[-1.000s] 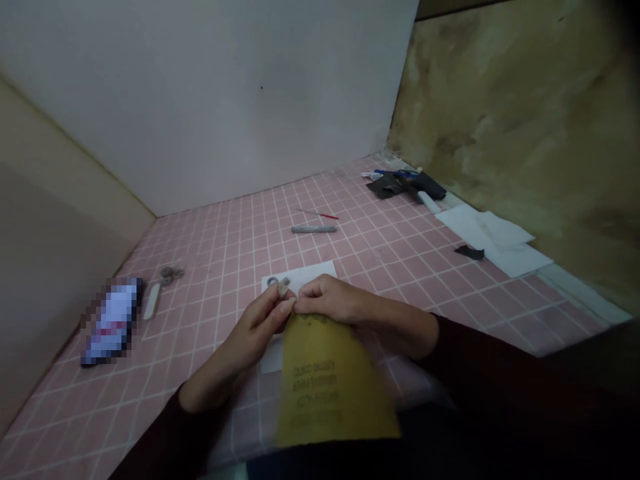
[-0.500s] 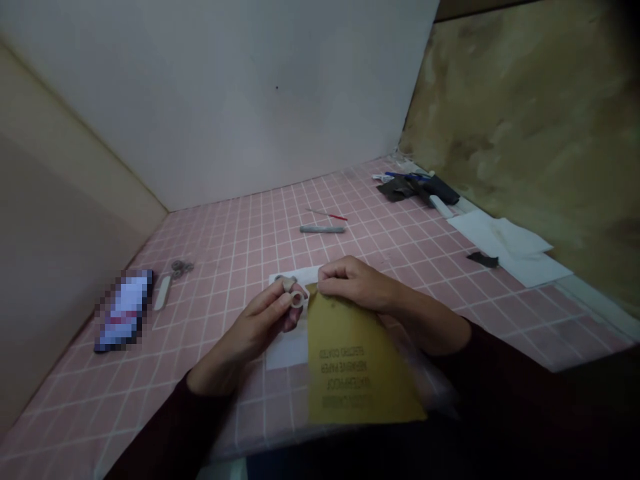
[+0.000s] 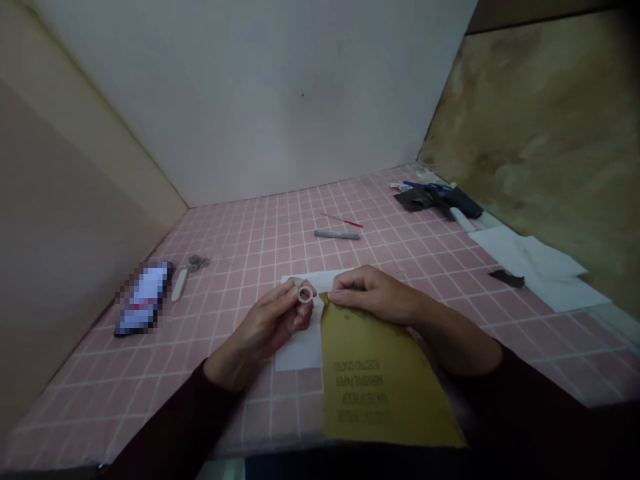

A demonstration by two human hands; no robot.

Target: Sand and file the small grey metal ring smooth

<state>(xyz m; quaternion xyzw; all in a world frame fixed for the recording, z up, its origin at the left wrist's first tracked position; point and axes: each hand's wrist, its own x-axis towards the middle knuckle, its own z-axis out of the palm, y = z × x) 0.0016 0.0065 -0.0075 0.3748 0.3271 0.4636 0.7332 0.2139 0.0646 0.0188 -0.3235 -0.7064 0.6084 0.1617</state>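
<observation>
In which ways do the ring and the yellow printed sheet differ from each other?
The ring is pale and round with an open centre; the sheet is yellow, with dark lines of print. The ring is far smaller than the sheet. The left hand holds the ring, while the right hand holds the sheet by its far edge. Both are hand-held.

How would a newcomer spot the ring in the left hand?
On the pink table, find the left hand, left of the yellow sheet. The ring is at its fingertips: pale and round, its open centre setting it apart from the flat sheet.
</observation>
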